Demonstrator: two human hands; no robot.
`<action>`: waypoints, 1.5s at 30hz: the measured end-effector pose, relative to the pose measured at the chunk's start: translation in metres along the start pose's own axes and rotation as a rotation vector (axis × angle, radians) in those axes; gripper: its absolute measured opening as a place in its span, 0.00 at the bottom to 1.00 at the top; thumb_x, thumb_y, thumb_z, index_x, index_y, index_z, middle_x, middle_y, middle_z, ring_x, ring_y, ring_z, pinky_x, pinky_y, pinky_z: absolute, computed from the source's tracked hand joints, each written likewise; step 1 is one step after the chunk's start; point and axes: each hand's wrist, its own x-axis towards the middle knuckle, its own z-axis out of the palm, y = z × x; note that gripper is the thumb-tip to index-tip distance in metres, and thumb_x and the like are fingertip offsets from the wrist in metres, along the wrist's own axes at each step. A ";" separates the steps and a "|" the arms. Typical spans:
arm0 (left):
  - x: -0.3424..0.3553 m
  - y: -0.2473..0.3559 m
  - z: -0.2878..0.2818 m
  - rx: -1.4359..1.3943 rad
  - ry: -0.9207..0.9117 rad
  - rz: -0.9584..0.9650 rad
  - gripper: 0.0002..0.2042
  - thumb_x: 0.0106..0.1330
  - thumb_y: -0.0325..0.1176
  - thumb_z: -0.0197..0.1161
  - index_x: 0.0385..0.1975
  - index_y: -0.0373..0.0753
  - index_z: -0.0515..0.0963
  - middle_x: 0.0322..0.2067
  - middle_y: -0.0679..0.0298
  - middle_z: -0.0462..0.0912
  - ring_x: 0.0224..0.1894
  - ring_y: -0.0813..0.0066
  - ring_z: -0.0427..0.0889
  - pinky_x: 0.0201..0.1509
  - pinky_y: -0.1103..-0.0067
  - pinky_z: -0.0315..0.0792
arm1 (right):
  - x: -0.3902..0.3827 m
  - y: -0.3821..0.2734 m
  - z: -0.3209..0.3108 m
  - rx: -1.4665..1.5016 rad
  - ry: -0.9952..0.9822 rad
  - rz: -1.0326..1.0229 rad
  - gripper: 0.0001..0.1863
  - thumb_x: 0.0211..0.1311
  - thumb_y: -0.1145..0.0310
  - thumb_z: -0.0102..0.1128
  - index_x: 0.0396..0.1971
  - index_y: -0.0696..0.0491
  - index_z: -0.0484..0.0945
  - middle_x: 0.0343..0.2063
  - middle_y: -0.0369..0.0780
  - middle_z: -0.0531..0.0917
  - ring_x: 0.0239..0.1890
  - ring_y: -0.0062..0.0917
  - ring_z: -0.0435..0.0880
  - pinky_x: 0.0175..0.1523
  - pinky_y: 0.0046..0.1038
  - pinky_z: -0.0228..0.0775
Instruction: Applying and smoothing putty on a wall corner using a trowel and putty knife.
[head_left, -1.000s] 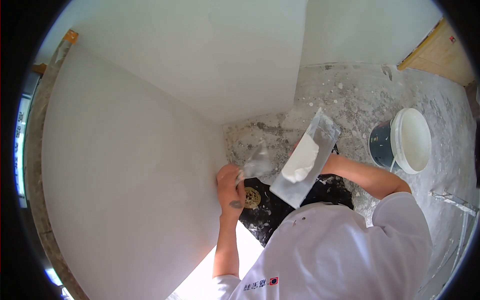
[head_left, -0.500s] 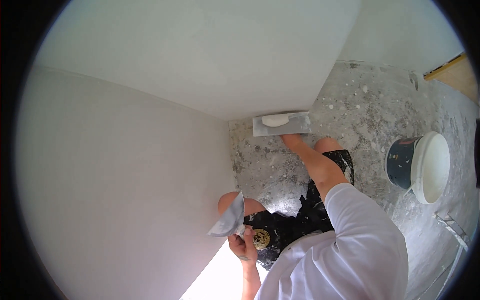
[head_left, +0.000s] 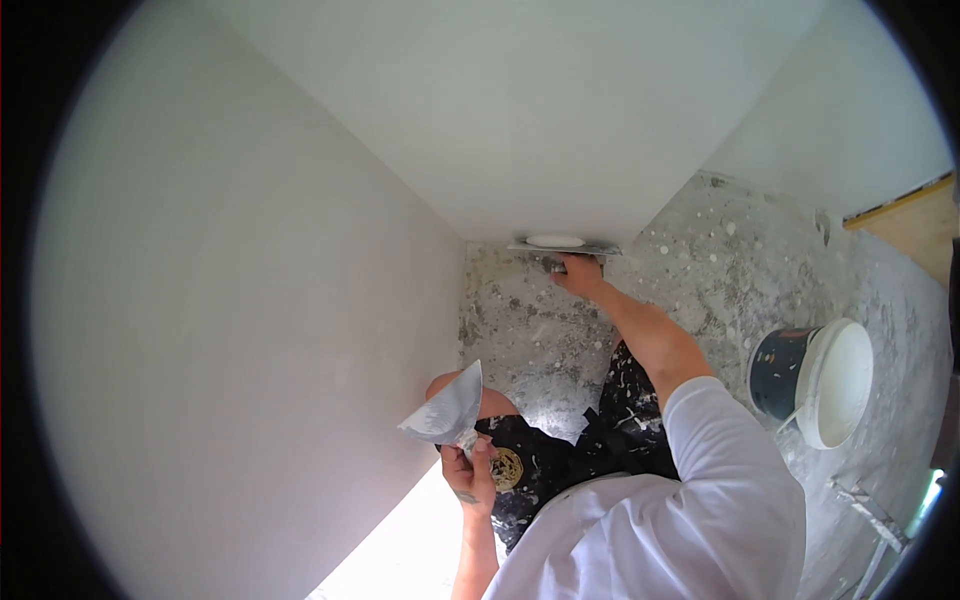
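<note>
Right hand [head_left: 578, 277] closed round the handle of the wide trowel [head_left: 602, 251], its blade by the foot of the far wall [head_left: 520, 130], white paste [head_left: 556, 241] along it. Left hand [head_left: 470, 482] wrapped round the handle of the scraper [head_left: 445, 412], near the left wall [head_left: 250, 300]. Risks: uneven pressure could squeeze paste onto the floor [head_left: 530, 310] (blade contact unclear); a careless turn could nick the left wall.

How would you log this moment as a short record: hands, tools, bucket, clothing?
left hand: grips a putty knife with a wide blade
right hand: grips a trowel by the foot of the facing wall; contact unclear
load on trowel: white paste
bucket: dark, white-rimmed, on the stained floor at right
clothing: white shirt, black white-splattered shorts
</note>
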 end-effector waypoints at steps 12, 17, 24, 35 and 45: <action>0.019 -0.023 0.003 -0.001 -0.129 0.106 0.06 0.66 0.28 0.62 0.37 0.35 0.73 0.30 0.67 0.81 0.30 0.85 0.77 0.36 0.85 0.72 | -0.054 -0.157 -0.312 0.576 0.046 -0.144 0.35 0.55 0.57 0.70 0.60 0.57 0.71 0.38 0.38 0.82 0.40 0.19 0.77 0.47 0.24 0.70; 0.016 -0.026 0.006 -0.091 -0.240 0.123 0.05 0.69 0.28 0.58 0.39 0.35 0.74 0.35 0.65 0.82 0.29 0.85 0.76 0.35 0.86 0.72 | -0.109 -0.200 -0.492 0.817 0.046 -0.339 0.31 0.62 0.60 0.65 0.59 0.63 0.69 0.42 0.42 0.83 0.40 0.19 0.79 0.49 0.22 0.72; 0.008 -0.033 0.010 -0.220 -0.368 0.025 0.08 0.69 0.31 0.58 0.41 0.33 0.75 0.34 0.64 0.84 0.26 0.85 0.76 0.31 0.85 0.72 | -0.198 -0.201 -0.614 0.668 0.363 -0.410 0.28 0.63 0.58 0.62 0.58 0.59 0.69 0.41 0.39 0.80 0.37 0.21 0.79 0.46 0.24 0.74; 0.028 0.045 0.072 -0.231 -1.095 -0.045 0.10 0.69 0.33 0.59 0.38 0.31 0.79 0.28 0.65 0.82 0.24 0.82 0.74 0.28 0.83 0.69 | -0.265 -0.094 -0.461 1.106 0.554 -0.200 0.19 0.57 0.77 0.64 0.49 0.56 0.74 0.36 0.36 0.83 0.36 0.20 0.83 0.39 0.24 0.78; 0.026 0.066 0.147 -0.228 -1.402 -0.021 0.12 0.70 0.36 0.59 0.32 0.32 0.79 0.26 0.66 0.80 0.22 0.82 0.74 0.25 0.82 0.66 | -0.268 -0.126 -0.377 1.385 0.454 -0.152 0.21 0.58 0.68 0.66 0.51 0.57 0.74 0.37 0.39 0.83 0.36 0.21 0.83 0.41 0.26 0.78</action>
